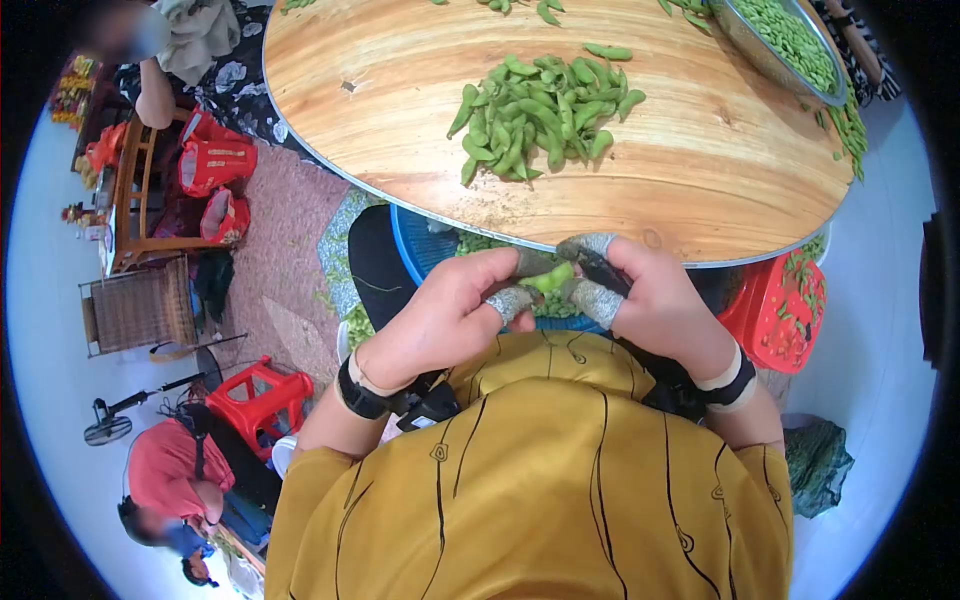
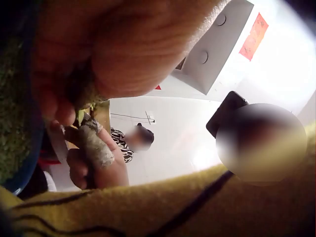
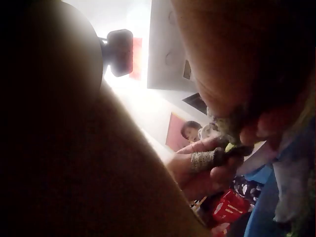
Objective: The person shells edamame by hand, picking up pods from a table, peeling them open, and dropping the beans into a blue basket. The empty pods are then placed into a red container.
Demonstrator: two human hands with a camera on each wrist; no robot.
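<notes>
The green pod (image 1: pixel 550 278) is held between both hands just below the near edge of the round wooden worktop (image 1: pixel 700 180), above a blue basket (image 1: pixel 415 245) and close to the person's mustard-yellow shirt (image 1: pixel 540 470). At the far left of the head view two red bags (image 1: pixel 215 165) carry pale print that is too small to read. Below them are a wicker chair (image 1: pixel 140 310), a floor fan (image 1: pixel 110 425) and a red stool (image 1: pixel 262 395). The left hand (image 1: pixel 440 320) comes in from the left with its grip clamped on the pod. Its thumb wears a grey fabric cover (image 1: pixel 512 300), which also shows in the left wrist view (image 2: pixel 96 143). Beyond the hands, a pile of pods (image 1: pixel 545 115) lies on the middle of the worktop. The right hand (image 1: pixel 655 300) meets the left, its grip likewise pinched on the pod, with covered fingertips (image 1: pixel 597 300) pressed against it. The right wrist view is dim and shows only a covered finger (image 3: pixel 202 159) beside a speck of green. Farther right, a metal bowl (image 1: pixel 745 45) of shelled beans sits at the worktop's far edge. Loose pods (image 1: pixel 850 130) trail beside the bowl, and a red crate (image 1: pixel 785 310) stands below. No brand or legible writing shows anywhere.
</notes>
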